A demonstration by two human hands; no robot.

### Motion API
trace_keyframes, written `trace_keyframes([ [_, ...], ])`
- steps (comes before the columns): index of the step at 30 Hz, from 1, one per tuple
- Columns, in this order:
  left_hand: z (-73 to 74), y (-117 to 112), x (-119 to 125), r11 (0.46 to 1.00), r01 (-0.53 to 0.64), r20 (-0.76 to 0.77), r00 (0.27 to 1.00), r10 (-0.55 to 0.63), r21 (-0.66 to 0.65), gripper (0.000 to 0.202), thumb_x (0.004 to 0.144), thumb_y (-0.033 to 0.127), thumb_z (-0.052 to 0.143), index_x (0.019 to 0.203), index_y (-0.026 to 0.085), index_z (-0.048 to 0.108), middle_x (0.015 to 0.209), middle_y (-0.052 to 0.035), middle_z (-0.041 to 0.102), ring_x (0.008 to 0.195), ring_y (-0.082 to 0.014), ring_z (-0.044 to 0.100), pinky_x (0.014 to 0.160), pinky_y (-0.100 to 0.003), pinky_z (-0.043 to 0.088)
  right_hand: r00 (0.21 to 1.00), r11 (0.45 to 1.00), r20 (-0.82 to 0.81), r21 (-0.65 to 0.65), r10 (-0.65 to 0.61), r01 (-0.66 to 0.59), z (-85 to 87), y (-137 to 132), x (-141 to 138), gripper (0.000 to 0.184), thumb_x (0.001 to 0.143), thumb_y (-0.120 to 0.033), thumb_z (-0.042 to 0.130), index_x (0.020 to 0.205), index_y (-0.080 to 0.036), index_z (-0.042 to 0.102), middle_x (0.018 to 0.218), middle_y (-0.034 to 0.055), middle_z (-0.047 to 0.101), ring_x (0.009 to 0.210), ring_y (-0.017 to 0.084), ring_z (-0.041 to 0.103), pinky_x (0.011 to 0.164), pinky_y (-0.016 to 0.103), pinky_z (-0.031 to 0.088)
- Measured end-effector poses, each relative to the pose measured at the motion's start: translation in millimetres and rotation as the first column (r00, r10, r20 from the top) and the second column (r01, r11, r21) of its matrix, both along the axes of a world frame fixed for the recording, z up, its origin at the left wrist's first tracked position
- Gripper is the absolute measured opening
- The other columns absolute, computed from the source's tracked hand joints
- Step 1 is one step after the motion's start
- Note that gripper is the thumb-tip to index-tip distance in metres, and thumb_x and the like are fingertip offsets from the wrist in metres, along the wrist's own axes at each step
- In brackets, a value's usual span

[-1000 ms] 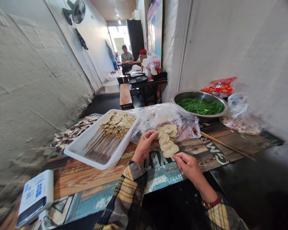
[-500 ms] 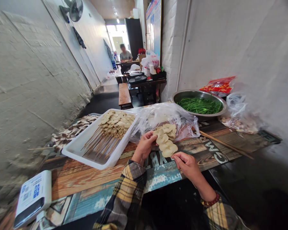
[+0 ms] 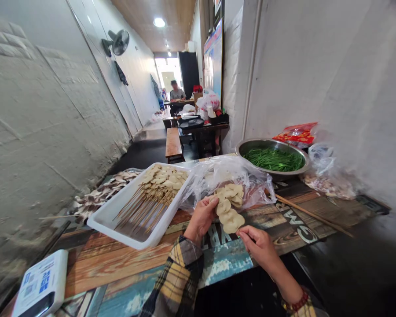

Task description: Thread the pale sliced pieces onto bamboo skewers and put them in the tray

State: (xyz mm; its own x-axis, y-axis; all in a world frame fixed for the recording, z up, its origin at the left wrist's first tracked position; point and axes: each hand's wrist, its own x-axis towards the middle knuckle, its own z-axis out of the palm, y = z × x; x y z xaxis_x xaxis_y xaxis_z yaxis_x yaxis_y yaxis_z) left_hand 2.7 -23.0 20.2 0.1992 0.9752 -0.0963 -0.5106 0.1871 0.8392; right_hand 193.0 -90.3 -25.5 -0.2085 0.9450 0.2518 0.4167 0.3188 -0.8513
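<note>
Between my hands is a skewer threaded with flat, round, pale beige slices [image 3: 231, 220]. My left hand [image 3: 200, 219] is closed on the upper slices, thumb on top, and partly hides them. At the lower end, my right hand [image 3: 260, 247] pinches the skewer's tip; most of the stick is covered by the slices. Just beyond my left fingers, loose slices [image 3: 235, 193] of the same kind lie at the mouth of a clear plastic bag [image 3: 214, 169]. To the left, a white tray [image 3: 99, 223] holds many finished skewers [image 3: 161, 178], sticks pointing toward me.
Grey-brown mushroom-like pieces [image 3: 99, 191] lie left of the tray. A metal bowl of green chives [image 3: 273, 159], bare sticks [image 3: 313, 213] and a knotted bag [image 3: 328, 171] are at the right. A white payment box [image 3: 41, 281] stands front left. A person [image 3: 177, 92] sits far back.
The camera has tilted up, so everything sits lower in view. My left fingers now cover more of the upper slices. My right hand keeps its pinch on the skewer.
</note>
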Motion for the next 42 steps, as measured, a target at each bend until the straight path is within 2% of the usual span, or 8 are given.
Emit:
trace_keyframes([
  [6, -0.9, 0.6, -1.1, 0.997, -0.071, 0.003, 0.997, 0.071, -0.012, 0.035, 0.058, 0.040, 0.084, 0.071, 0.011, 0.068, 0.064, -0.0027, 0.065, 0.054, -0.0100, 0.055, 0.055, -0.021, 0.044, 1.000, 1.000, 0.005, -0.001, 0.019, -0.019, -6.4, 2.1, -3.8, 0.037, 0.092, -0.041, 0.046, 0.086, -0.015, 0.071, 0.058, 0.0014, 0.063, 0.049, 0.015, 0.059, 0.052, 0.024, 0.043],
  [10, -1.1, 3.0, -6.7, 0.989, -0.151, 0.010, 0.988, 0.151, -0.005, 0.035, 0.057, 0.041, 0.084, 0.068, 0.012, 0.068, 0.061, -0.0022, 0.065, 0.053, -0.0105, 0.055, 0.055, -0.022, 0.042, 0.999, 0.999, 0.032, 0.031, 0.034, -0.035, -12.6, 2.8, -2.0, 0.031, 0.089, -0.038, 0.051, 0.092, -0.017, 0.074, 0.080, 0.0067, 0.074, 0.068, 0.020, 0.068, 0.061, 0.025, 0.049],
  [13, -0.8, 3.0, -9.1, 0.983, -0.184, 0.008, 0.983, 0.184, 0.004, 0.036, 0.058, 0.043, 0.083, 0.069, 0.012, 0.069, 0.060, -0.0023, 0.065, 0.053, -0.0106, 0.055, 0.055, -0.022, 0.043, 0.999, 0.997, 0.022, 0.068, 0.029, -0.031, -17.5, 4.0, -1.4, 0.031, 0.091, -0.038, 0.050, 0.091, -0.019, 0.074, 0.085, 0.0071, 0.076, 0.076, 0.022, 0.070, 0.067, 0.025, 0.052],
  [26, -3.4, 2.4, -7.0, 0.990, -0.138, -0.039, 0.990, 0.138, -0.006, 0.040, 0.056, 0.046, 0.083, 0.063, 0.011, 0.065, 0.056, -0.0012, 0.061, 0.048, -0.0092, 0.051, 0.050, -0.022, 0.040, 0.999, 0.991, 0.051, 0.132, -0.006, 0.000, -20.7, 4.7, -1.2, 0.036, 0.093, -0.038, 0.046, 0.082, -0.017, 0.073, 0.071, 0.0052, 0.073, 0.066, 0.019, 0.067, 0.062, 0.024, 0.049],
  [33, -3.0, 2.3, -5.2, 0.992, -0.121, -0.046, 0.992, 0.119, -0.028, 0.038, 0.058, 0.044, 0.083, 0.065, 0.012, 0.064, 0.057, -0.0005, 0.061, 0.048, -0.0090, 0.052, 0.049, -0.020, 0.041, 0.999, 0.994, 0.038, 0.107, -0.033, 0.028, -11.0, 1.5, -2.0, 0.034, 0.092, -0.036, 0.047, 0.080, -0.016, 0.072, 0.071, 0.0056, 0.072, 0.066, 0.019, 0.066, 0.062, 0.025, 0.047],
  [35, -1.9, 2.6, -4.8, 0.993, -0.112, -0.023, 0.993, 0.112, -0.029, 0.037, 0.058, 0.043, 0.083, 0.066, 0.012, 0.063, 0.056, 0.0005, 0.061, 0.047, -0.0084, 0.052, 0.048, -0.020, 0.042, 0.999, 0.996, 0.030, 0.081, -0.031, 0.029, -7.7, 0.8, -1.2, 0.034, 0.092, -0.036, 0.047, 0.080, -0.015, 0.072, 0.064, 0.0041, 0.068, 0.059, 0.018, 0.063, 0.059, 0.025, 0.045],
  [38, -0.5, 2.2, -5.3, 0.996, -0.090, 0.041, 0.995, 0.090, -0.015, 0.037, 0.063, 0.042, 0.081, 0.079, 0.013, 0.067, 0.068, -0.0030, 0.067, 0.054, -0.0122, 0.059, 0.052, -0.023, 0.048, 1.000, 0.999, 0.002, 0.034, -0.030, 0.030, -5.1, -0.7, 0.5, 0.035, 0.092, -0.039, 0.049, 0.080, -0.014, 0.071, 0.054, 0.0003, 0.059, 0.049, 0.015, 0.055, 0.053, 0.024, 0.041],
  [42, -0.1, 0.3, -5.7, 1.000, -0.024, 0.098, 0.995, 0.026, -0.017, 0.040, 0.075, 0.046, 0.071, 0.097, 0.013, 0.066, 0.086, -0.0097, 0.072, 0.073, -0.0191, 0.068, 0.064, -0.028, 0.054, 0.997, 0.999, -0.064, -0.009, -0.033, 0.032, -5.6, -1.8, 3.9, 0.035, 0.091, -0.040, 0.050, 0.081, -0.013, 0.070, 0.049, -0.0025, 0.052, 0.047, 0.013, 0.051, 0.051, 0.023, 0.040],
])
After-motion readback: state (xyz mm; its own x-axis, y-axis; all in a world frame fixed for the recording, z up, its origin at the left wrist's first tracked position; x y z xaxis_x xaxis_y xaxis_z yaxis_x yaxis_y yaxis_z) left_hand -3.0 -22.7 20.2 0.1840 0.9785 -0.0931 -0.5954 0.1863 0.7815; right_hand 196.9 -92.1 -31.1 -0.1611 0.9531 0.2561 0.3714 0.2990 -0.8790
